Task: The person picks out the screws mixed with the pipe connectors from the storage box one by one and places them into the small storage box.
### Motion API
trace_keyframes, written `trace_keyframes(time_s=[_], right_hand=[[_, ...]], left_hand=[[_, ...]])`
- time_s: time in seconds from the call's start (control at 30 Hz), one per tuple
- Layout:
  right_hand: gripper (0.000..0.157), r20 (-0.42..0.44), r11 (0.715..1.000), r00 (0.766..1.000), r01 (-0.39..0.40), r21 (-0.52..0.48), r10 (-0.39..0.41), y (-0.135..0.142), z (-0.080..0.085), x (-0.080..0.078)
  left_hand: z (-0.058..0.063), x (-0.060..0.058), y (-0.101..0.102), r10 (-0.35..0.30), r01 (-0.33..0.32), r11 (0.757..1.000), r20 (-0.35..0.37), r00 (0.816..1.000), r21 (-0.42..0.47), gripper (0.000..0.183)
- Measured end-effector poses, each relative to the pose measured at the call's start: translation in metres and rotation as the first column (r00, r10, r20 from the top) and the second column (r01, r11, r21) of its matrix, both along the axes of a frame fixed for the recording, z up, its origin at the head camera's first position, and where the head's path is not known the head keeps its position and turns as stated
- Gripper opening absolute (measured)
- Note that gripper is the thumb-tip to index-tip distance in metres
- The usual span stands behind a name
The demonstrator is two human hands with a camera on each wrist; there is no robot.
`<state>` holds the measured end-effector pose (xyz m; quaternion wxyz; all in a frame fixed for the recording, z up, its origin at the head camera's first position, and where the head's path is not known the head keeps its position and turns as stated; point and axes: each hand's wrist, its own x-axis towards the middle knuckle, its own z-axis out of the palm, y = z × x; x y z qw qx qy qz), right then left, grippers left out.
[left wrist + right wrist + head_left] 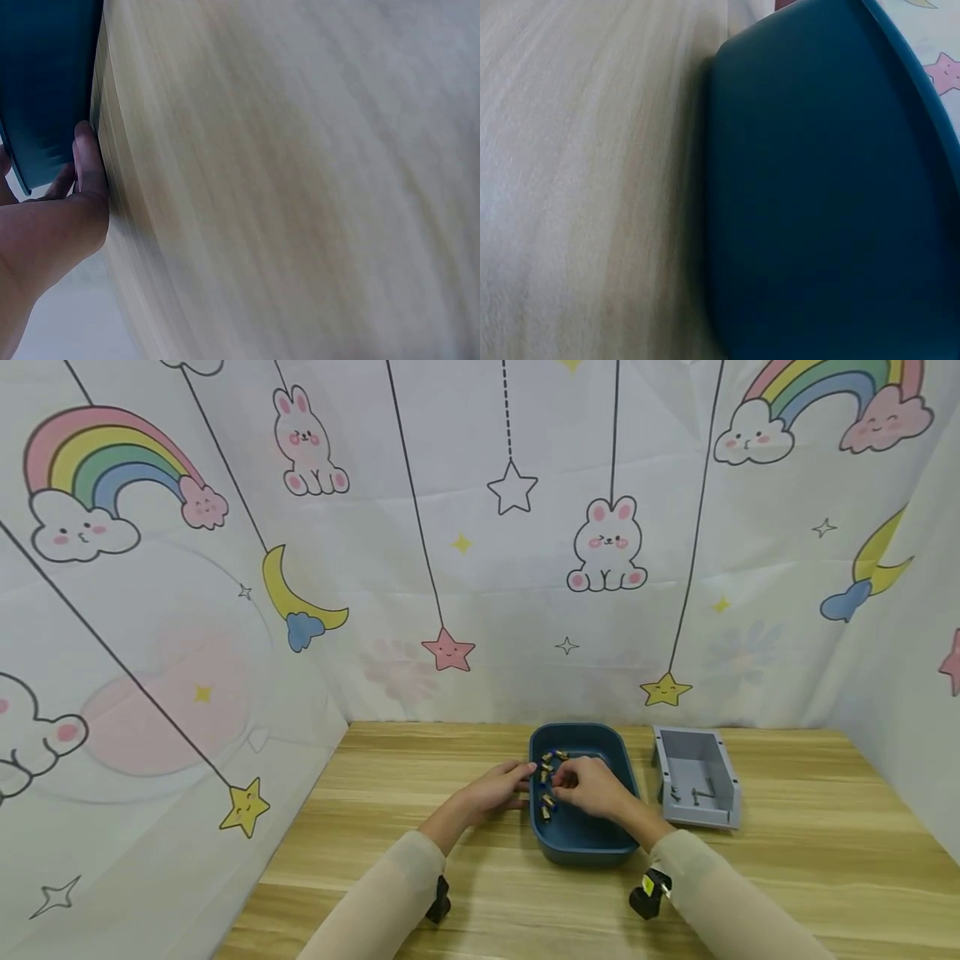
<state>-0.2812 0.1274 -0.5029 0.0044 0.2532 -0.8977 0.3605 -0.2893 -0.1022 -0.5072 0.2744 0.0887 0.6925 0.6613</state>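
Observation:
A dark blue plastic bin [592, 847] stands on the table, with several small brass-coloured and blue pieces [547, 802] along the left side of its floor. My left hand [495, 789] touches the bin's outer left wall, its fingers extended along it. In the left wrist view, the left hand [60, 217] has its fingers against the lower part of the bin wall [49, 90]. My right hand [592, 787] reaches down inside the bin with bent fingers beside the small pieces; what lies between its fingertips is hidden. Only the bin's outer wall [817, 187] shows beside the table in the right wrist view.
A grey open tray [731, 789] stands to the right of the bin and holds several small metal pieces, one like a screw [701, 795]. The wood-grain table [495, 902] runs back to a white cloth printed with rabbits and stars [517, 577].

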Motion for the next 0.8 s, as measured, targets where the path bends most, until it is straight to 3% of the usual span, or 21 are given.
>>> trace_keyframes(time_s=[0.8], right_hand=[[0.015, -0.021, 0.993, 0.999, -0.023, 0.117, 0.025, -0.0027, -0.0063, -0.0002]], left_hand=[[-0.0029, -0.0021, 0.002, 0.015, -0.015, 1.0, 0.002, 1.0, 0.002, 0.066]])
